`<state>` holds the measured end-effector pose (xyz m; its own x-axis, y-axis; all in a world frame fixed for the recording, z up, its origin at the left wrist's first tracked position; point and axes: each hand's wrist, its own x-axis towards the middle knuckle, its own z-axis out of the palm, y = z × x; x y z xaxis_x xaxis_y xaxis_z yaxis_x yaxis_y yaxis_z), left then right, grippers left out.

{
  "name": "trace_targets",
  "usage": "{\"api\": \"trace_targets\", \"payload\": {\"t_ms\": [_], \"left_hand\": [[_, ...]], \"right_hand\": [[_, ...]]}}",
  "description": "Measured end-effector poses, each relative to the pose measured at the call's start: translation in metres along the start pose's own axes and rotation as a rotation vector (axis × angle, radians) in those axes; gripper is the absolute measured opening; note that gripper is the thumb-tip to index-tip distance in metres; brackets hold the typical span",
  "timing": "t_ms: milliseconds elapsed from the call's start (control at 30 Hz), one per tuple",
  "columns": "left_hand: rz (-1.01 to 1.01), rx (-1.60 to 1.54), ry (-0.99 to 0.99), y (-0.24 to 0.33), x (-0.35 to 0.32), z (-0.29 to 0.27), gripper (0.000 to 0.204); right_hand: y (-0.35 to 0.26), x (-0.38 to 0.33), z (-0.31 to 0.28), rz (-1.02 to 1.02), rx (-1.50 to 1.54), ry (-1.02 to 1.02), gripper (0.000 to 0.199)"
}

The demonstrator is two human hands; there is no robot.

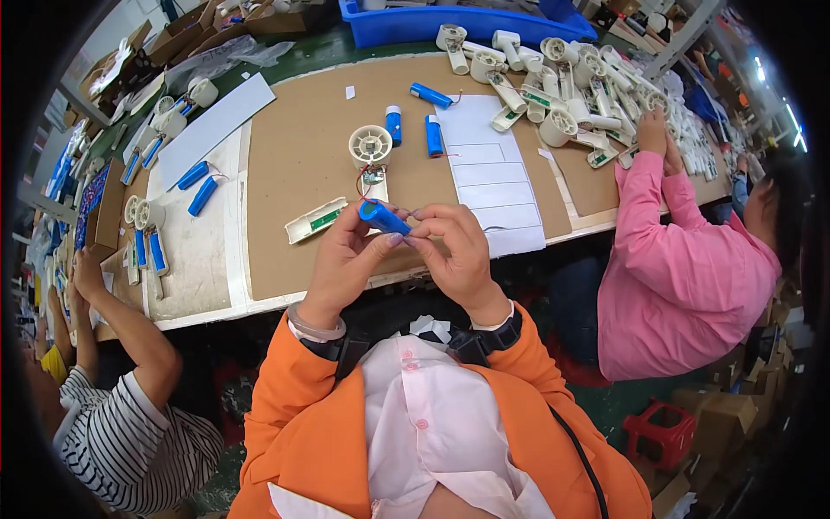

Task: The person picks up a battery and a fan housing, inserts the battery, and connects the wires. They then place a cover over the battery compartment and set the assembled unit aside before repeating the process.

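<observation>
Over the near edge of the table I hold a blue cylindrical battery (383, 217) in both hands. My left hand (344, 253) closes on its left end with thumb and fingers. My right hand (456, 251) pinches at its right end, fingertips against it. Just beyond lies a white handheld-fan body (370, 145) with a round grille and a small circuit board; red wires run from it toward the battery. A white handle shell half (316, 220) with a green strip rests left of my hands. Further blue batteries (393, 126) lie past the fan.
White paper sheets (497, 186) lie to the right on brown cardboard. Heaped white fan parts (571, 86) fill the far right, where a person in pink (683, 259) reaches in. A blue bin (467, 24) stands behind. At left, a person in stripes (143, 432) works near more fan bodies.
</observation>
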<state>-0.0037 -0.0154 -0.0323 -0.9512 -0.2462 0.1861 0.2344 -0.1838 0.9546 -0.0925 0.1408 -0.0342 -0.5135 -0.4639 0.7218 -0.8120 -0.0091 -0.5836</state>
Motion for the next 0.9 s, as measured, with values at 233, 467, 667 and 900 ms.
{"api": "trace_targets", "payload": {"t_ms": [233, 467, 667, 900], "left_hand": [[-0.161, 0.001, 0.045, 0.006, 0.005, -0.002, 0.034], [-0.117, -0.1, 0.19, -0.001, 0.003, -0.005, 0.032], [-0.06, -0.087, 0.199, -0.001, 0.001, -0.007, 0.031], [0.003, -0.132, 0.268, 0.0, 0.004, -0.002, 0.032]], "right_hand": [[0.002, 0.008, -0.001, -0.047, -0.08, -0.046, 0.014], [0.004, 0.011, 0.01, -0.075, -0.042, -0.106, 0.012], [-0.003, 0.008, 0.011, -0.07, 0.009, -0.126, 0.011], [0.001, 0.006, 0.003, -0.072, 0.045, -0.156, 0.01]]}}
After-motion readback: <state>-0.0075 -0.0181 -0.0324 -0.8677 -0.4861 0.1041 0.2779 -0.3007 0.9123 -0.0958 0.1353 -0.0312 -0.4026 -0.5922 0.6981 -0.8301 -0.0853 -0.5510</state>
